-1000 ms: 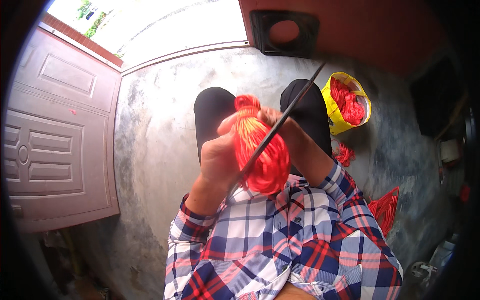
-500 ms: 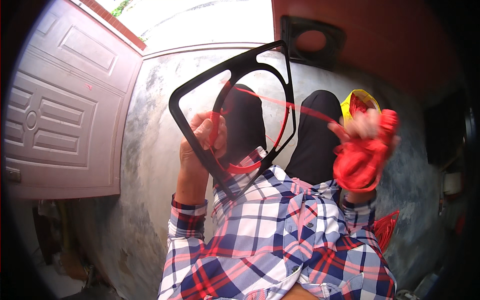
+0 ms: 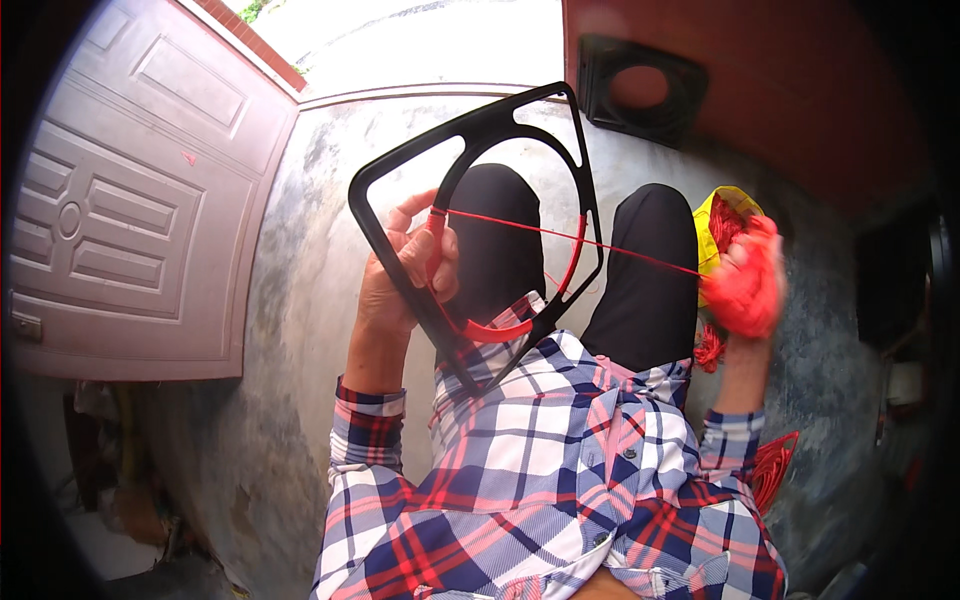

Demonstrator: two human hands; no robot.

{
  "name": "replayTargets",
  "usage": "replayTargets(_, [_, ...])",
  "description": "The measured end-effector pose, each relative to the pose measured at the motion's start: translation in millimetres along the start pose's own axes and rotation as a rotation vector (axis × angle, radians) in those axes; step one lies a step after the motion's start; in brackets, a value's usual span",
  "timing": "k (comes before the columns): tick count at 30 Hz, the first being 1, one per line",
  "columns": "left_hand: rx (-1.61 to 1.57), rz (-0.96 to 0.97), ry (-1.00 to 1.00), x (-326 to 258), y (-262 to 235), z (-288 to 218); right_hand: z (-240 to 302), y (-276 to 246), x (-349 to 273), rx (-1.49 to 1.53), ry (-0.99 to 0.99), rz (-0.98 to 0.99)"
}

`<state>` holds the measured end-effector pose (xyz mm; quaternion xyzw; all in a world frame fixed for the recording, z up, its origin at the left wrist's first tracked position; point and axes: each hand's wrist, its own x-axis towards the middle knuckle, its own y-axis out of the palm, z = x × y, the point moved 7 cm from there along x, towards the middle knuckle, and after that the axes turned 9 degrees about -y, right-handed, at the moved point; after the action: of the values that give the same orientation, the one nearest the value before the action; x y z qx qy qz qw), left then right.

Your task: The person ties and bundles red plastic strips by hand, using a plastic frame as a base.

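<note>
Since the earlier frame, the red cord between the hands has drawn straight and the loose bundle at its far end has gathered about the right hand; the left hand's hold is much the same.

The largest thing about is the grey concrete floor, with a pinkish-brown panelled door at left. Two black-trousered legs lie beneath the hands. Above the left leg tilts a flat, black, four-cornered frame with a round opening, its lowest corner in front of the shirt. The left hand is clamped, thumb and fingers, on its left side, where red wrapping covers part of the ring.

A similar black panel stands at the red wall. The yellow, open-topped container of red cord sits behind the right hand, which is blurred but looks closed on the soft red cord bundle, well to the right of the opening. From the ring's left rim the thin, taut red cord slopes down rightward to it, crossing the frame's right side; over or through, I cannot tell. Smaller still, a red tangle lies below the container.
</note>
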<state>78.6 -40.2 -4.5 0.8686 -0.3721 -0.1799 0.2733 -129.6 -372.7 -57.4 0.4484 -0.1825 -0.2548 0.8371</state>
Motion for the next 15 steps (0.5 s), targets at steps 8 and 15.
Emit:
replayTargets(8, [0.03, -0.004, -0.029, 1, 42, 11, -88, 160, -9, -0.216, 0.295, 0.326])
replayTargets(15, [-0.047, 0.012, -0.102, 4, 78, 30, -100, 188, 10, -0.462, 0.153, 0.467])
